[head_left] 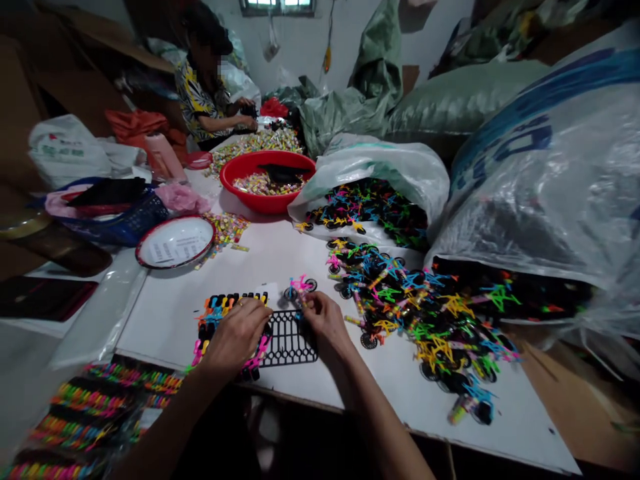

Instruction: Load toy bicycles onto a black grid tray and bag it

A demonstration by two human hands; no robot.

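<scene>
Orange-and-blue pieces [213,309]: packed in rows on the rack's left end; could be dislodged by uneven pressure.
Left hand [239,337]: curled over the filled end; whether anything is gripped cannot be told.
Black rack [294,347]: laid near the front edge of the table [270,247]; could be skewed if poorly steadied.
Pink toy bike [301,285]: apparently pinched, just beyond the rack; might be dropped if caught off-centre.
Right hand [326,321]: closed, thumb against fingers.
Bike heap [400,287]: tangled; wheels could be snagged.

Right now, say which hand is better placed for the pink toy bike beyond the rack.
Likely the right hand: it is nearer the pink toy bike; the left hand lies over other toys.
</scene>
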